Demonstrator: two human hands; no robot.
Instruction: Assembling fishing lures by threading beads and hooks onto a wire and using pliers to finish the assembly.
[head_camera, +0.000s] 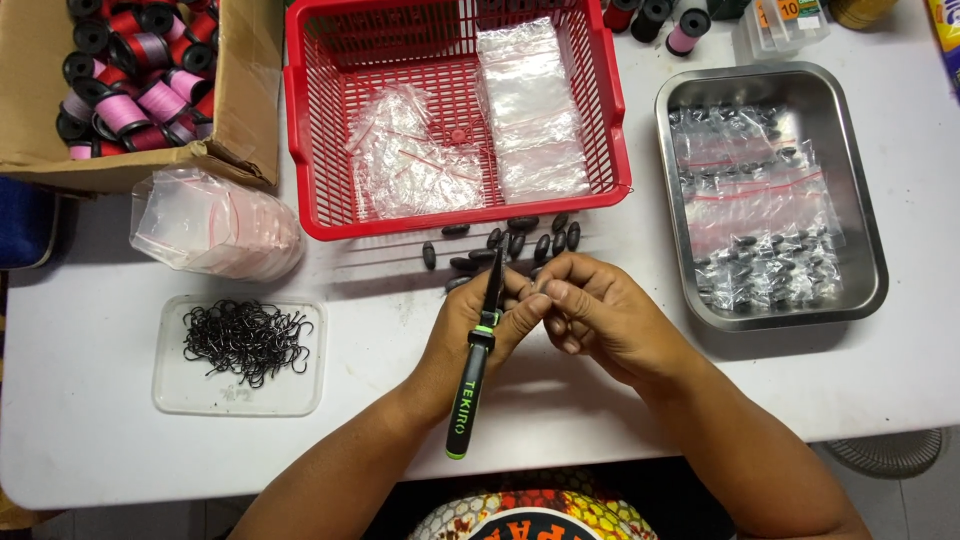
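Nearest the camera, the left hand (480, 325) grips black-and-green pliers (474, 370) while the right hand (600, 315) pinches something small at their tip, loose dark sinkers (505, 245) still lying on the white table (100, 430) and filled bags already in the steel tray (870, 240).

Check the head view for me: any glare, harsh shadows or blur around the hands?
Head view: light is even and bright, focus sharp on both hands. Left hand and right hand cast a soft shadow on the table below them. Mild sheen on the steel tray rim and the clear bags in the basket; nothing washed out. Slight wide-angle bending at the edges.
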